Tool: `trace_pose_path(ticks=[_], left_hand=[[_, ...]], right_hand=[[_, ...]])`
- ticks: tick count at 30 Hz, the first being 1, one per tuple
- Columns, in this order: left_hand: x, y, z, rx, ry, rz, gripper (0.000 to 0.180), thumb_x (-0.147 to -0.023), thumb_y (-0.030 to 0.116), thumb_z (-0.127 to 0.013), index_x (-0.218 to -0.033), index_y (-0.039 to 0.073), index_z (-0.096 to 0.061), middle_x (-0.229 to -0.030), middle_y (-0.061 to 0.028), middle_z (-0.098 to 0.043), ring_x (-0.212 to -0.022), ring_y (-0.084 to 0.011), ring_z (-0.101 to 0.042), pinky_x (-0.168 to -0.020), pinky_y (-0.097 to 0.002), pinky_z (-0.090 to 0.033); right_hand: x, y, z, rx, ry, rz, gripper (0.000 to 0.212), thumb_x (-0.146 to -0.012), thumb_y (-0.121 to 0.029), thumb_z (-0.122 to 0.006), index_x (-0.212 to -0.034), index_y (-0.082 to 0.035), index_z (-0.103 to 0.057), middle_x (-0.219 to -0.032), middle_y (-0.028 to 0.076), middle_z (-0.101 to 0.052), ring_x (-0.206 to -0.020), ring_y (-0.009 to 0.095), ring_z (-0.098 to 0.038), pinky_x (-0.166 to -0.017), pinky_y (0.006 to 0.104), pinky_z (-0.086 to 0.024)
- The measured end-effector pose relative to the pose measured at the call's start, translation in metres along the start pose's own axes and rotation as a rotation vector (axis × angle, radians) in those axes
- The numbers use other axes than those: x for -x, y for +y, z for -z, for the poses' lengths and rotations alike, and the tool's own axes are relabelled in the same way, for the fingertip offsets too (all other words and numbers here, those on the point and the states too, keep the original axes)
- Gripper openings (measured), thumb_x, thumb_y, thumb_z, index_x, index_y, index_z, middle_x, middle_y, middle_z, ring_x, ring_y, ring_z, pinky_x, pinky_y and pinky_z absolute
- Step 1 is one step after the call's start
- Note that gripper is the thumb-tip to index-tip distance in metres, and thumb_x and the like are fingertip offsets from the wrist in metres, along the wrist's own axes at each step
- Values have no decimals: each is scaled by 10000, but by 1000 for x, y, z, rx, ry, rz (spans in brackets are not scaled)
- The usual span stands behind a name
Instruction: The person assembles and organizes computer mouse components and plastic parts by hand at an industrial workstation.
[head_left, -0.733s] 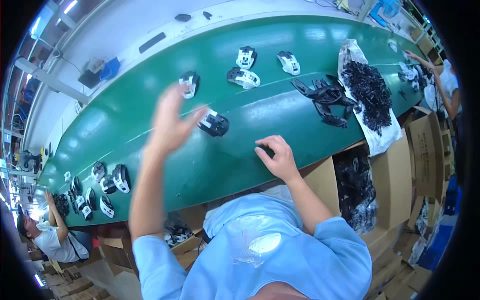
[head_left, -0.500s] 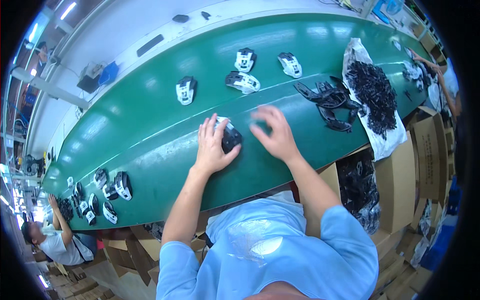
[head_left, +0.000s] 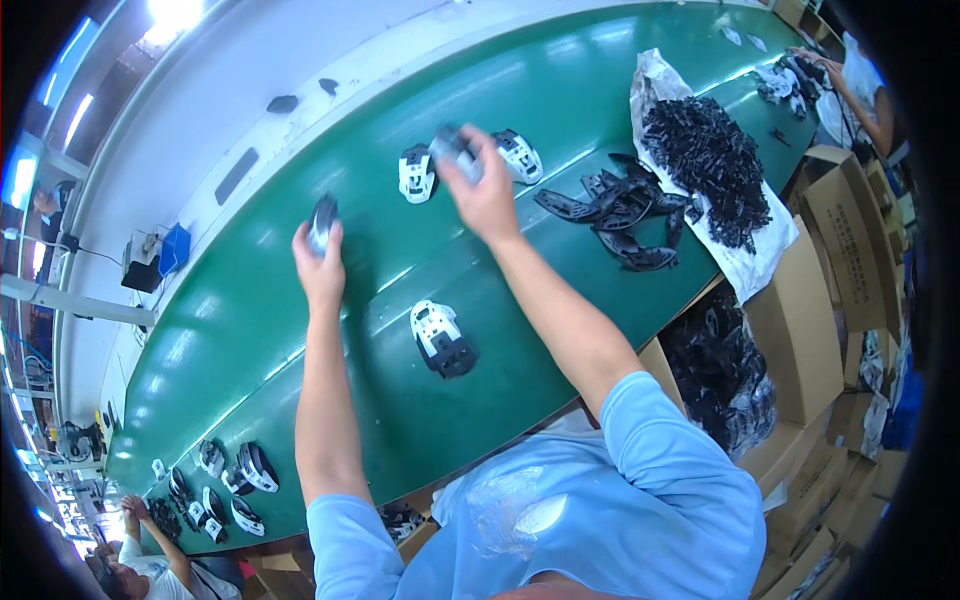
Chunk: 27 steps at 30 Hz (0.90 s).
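My left hand (head_left: 320,265) pinches a black-and-white plastic shell (head_left: 322,226) over the far half of the green table (head_left: 230,330). A similar shell (head_left: 456,152), blurred by motion, is in the fingers of my right hand (head_left: 485,195). On either side of it rest two more, a left shell (head_left: 414,175) and a right shell (head_left: 519,157). Nearer to me, between my forearms, a white shell with a black end (head_left: 442,338) lies untouched on the table.
Curved black parts (head_left: 615,210) lie right of my right hand, beside small black pieces (head_left: 708,165) heaped on a white sack (head_left: 775,255). Several shells (head_left: 255,468) sit at the left end. Cardboard boxes (head_left: 790,320) stand at right. Co-workers sit at both ends.
Both hands have left the shell near me and reached to the far side. Each has taken hold of a shell there. The view has turned, shifting the table in the picture.
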<state>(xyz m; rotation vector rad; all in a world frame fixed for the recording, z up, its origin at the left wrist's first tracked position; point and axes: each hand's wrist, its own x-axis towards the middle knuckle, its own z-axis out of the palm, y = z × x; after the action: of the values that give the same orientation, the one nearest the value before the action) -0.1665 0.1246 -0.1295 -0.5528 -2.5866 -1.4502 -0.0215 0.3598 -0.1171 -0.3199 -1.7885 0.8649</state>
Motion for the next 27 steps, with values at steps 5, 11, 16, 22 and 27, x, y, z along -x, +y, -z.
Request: trace_pose_path(ticks=[5,11,16,22,27], left_hand=[[-33,75,-107,588,-266,239,913,-883,401,-817,-1509,-72,-350,-1384,-252,-565,-1221,-299,-595,-991,-394,-501],[-26,42,-108,532,9,28,697,-928,280,-771,-1429,-69,-435,-1345,-229,-568,-1196,-273,-593,-999,-376,-502],[38,54,-7,746,191,-19,549,-1017,240,-686,-1430,-18,-432,-1299,-128,-581,-1164,-188,-568,-999,-320,-486],[161,-6,146,409,590,23,551,-988,242,-714,-1392,-42,-470,-1245,-144,-601,-1151,-223,-576,-1011,-363,-465],[216,-82,219,-607,582,-27,594,-899,281,-766,-1315,-87,-555,-1214,-282,-649,-1129,-420,-620,-996,-474,-481]], right_hand=[[-17,20,-37,-532,168,-683,604,-979,-294,-714,-1440,10,-468,-1302,178,-631,-1145,220,-618,-983,348,-495],[13,-20,-90,-676,135,-772,535,-987,-274,-714,-1391,6,-502,-1270,150,-626,-1128,213,-620,-959,332,-510],[43,-140,-68,-1102,-151,-772,508,-1028,-180,-663,-1429,15,-419,-1239,114,-624,-1066,148,-630,-898,280,-526],[187,-254,-108,-1350,-389,-1033,511,-1039,-159,-642,-1466,-9,-404,-1345,111,-577,-1219,164,-572,-1044,314,-470],[267,-262,-153,-878,-513,-718,536,-883,-199,-784,-1321,24,-571,-1223,204,-650,-1164,324,-631,-1013,401,-504]])
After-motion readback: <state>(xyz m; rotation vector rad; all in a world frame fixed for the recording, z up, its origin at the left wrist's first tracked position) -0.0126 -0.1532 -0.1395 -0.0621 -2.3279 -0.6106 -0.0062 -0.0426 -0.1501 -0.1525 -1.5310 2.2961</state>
